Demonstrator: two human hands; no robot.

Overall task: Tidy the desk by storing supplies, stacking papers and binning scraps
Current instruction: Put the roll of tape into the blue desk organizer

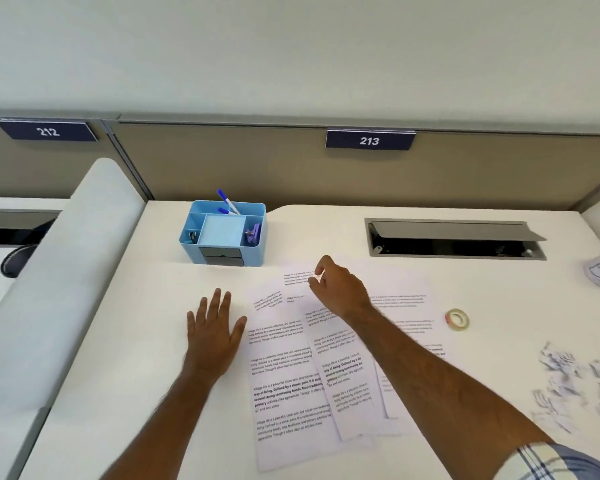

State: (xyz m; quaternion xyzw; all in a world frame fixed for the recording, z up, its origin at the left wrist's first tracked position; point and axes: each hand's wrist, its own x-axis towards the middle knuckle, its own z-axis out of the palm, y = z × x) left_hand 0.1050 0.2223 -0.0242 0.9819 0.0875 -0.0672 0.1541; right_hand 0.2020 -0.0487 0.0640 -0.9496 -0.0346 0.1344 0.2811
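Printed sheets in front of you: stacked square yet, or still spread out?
Still spread. The printed sheets overlap at different angles, fanned across the desk. The right hand pinches something small over their far edge; the left hand lies flat beside them.

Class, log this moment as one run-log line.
left hand: flat on desk | right hand: pinching small item over papers | tape, scraps: untouched

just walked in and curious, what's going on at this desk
A person is tidying a white desk. Their left hand lies flat on the bare desktop, while the right hand pinches something small over loosely overlapping printed sheets. A blue organizer behind holds pens. A tape roll and torn paper scraps still lie to the right.
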